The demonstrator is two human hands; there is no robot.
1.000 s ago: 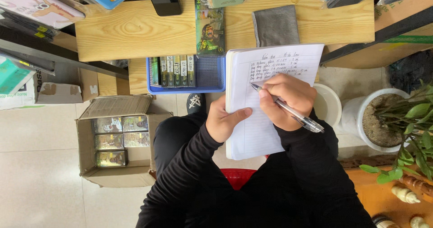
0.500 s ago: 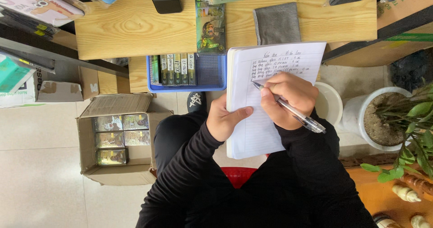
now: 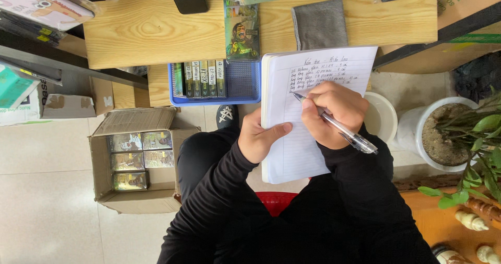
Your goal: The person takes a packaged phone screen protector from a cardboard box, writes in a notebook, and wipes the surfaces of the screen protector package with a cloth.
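Right hand (image 3: pixel 334 112) curled around pen (image 3: pixel 336 124), tip pressed to upper part of notebook (image 3: pixel 308 118) page, barrel slanting back toward right wrist. Left hand (image 3: pixel 258 137) grips notebook's left edge, thumb lying across page, fingers hidden under it. Notebook held open in air above lap, top edge just overlapping wooden shelf (image 3: pixel 156 31). Both forearms in black sleeves, bent inward. Blue tray (image 3: pixel 240 84) with small boxes just left of notebook. Open cardboard box (image 3: pixel 133 159) on floor, far left. White plant pot (image 3: pixel 422 133) right.
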